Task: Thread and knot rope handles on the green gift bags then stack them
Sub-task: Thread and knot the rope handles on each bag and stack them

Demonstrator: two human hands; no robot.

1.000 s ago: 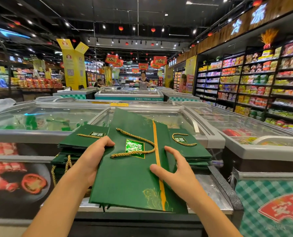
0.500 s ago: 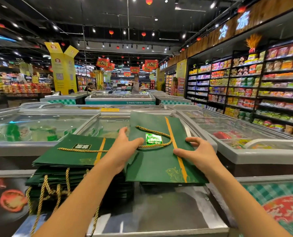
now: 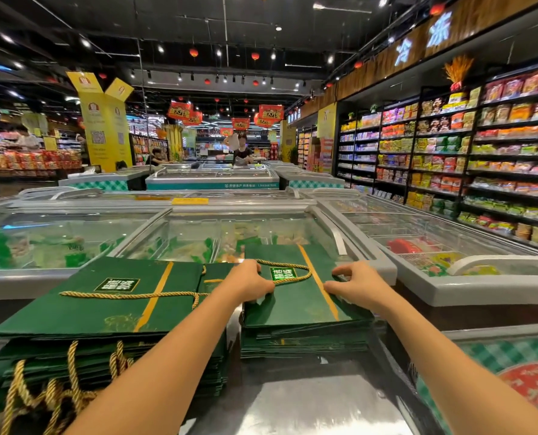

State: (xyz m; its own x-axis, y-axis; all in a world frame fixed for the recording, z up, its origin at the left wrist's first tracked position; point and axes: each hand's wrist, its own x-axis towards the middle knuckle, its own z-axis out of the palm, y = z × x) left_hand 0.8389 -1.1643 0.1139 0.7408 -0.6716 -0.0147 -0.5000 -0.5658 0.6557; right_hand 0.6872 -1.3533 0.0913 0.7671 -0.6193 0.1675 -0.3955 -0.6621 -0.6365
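Item, green gift bag [image 3: 296, 301]: I am watching it settling flat on top of the right stack [image 3: 305, 340], no longer tilting up in mid-air. Item, left hand [image 3: 252, 281]: travelling right with the bag, now gripping its left edge. Item, right hand [image 3: 357, 282]: I am seeing its fingertips resting on the bag's top face beside the gold stripe [image 3: 331, 306], no longer pinching the edge.

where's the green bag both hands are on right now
In the head view, right of centre: the green bag lies atop the right stack, beside the left stack, just before the freezer lid.
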